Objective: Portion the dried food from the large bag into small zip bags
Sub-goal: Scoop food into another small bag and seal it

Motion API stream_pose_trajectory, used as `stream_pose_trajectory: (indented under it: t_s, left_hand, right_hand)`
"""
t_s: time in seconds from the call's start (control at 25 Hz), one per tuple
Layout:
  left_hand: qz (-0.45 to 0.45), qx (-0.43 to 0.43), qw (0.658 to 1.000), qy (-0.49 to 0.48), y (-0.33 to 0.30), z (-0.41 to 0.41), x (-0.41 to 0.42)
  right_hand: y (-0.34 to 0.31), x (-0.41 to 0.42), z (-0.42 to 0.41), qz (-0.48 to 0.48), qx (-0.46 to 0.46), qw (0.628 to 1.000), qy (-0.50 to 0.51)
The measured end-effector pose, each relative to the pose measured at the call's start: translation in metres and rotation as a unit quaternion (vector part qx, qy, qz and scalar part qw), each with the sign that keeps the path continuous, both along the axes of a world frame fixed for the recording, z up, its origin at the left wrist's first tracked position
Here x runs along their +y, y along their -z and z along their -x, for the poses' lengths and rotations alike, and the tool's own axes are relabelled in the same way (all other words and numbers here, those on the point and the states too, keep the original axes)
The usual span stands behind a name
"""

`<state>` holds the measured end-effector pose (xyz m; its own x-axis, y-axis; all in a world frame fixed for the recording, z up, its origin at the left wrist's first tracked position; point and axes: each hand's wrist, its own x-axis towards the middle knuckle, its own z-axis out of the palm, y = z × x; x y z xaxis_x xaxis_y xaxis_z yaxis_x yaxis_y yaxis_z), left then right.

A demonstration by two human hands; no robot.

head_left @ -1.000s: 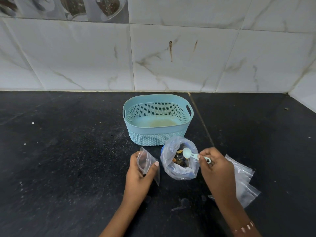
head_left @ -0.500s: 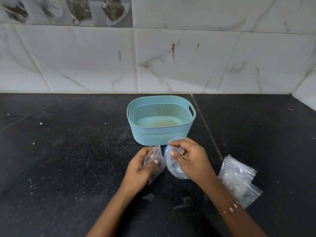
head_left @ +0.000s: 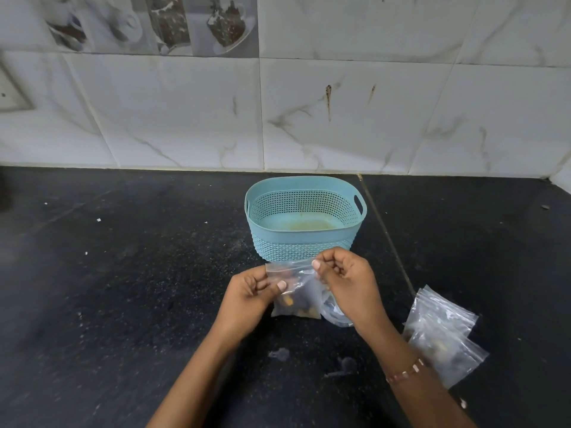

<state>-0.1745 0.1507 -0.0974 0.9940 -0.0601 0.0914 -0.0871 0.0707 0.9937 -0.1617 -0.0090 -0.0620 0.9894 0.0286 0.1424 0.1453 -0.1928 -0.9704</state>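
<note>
1. The left hand (head_left: 247, 296) pinches the left side of a small zip bag (head_left: 295, 291) between thumb and fingers, just under the bag's top edge. Gripping there likely keeps the bag upright so the dried food stays down in the bottom.
2. The small zip bag is held just above the black counter (head_left: 123, 288), in front of the basket. Dark and orange-brown pieces sit in its lower part; the upper part is clear. The portion looks complete, and I judge that the step in hand is sealing.
3. The blue basket (head_left: 304, 217) stands behind the hands, near the tiled wall. Nothing lies in it, so it may be meant for finished bags; that is a guess.
4. The right hand (head_left: 347, 282) pinches the bag's top right corner, thumb and forefinger pressed together on the zip strip, placed as if to press the strip closed.
5. The large bag (head_left: 335, 310) is mostly hidden behind the right hand; only crumpled clear plastic shows below it.
6. A pile of zip bags (head_left: 441, 332) lies on the counter to the right, within reach; some seem to hold food.
7. No brand, label or writing can be read anywhere.
</note>
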Motion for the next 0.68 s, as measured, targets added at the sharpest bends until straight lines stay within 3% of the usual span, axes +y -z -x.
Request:
stream_pose_trajectory:
  t_s: [0.56,0.68]
  left_hand:
    - [0.111,0.034,0.993,-0.029,-0.01,0.004,-0.009]
    - [0.096,0.026,0.994,-0.042,-0.012,0.003,-0.01]
  right_hand:
    - [0.0,-0.001,0.004,0.008,-0.042,0.999,-0.026]
    - [-0.001,0.002,0.006,0.024,-0.057,0.998,-0.006]
